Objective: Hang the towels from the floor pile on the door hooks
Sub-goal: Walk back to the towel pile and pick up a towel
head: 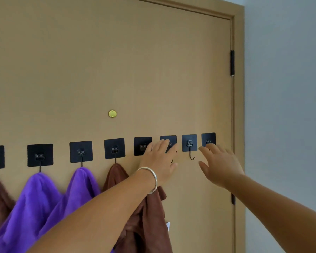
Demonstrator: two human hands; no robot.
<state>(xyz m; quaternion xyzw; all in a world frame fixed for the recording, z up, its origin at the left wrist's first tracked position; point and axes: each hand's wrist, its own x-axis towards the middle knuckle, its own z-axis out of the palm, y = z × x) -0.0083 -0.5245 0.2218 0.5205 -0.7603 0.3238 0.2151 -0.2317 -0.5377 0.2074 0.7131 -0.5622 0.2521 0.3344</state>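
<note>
In the head view, both hands reached toward the door (pixel 153 70), fingers spread apart, holding nothing: left hand (pixel 161 159) over a hook, right hand (pixel 219 165) beside the bare hook (pixel 190 148). Purple towels (pixel 44 201) and brown towels (pixel 146 216) hung on hooks to the left.

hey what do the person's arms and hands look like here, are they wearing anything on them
Both forearms are bare, with no sleeves showing in the head view. The left hand has a plain silver bangle round its wrist, smooth and rounded with no visible markings. The right hand and its wrist carry nothing: no ring, watch or glove shows.
</note>
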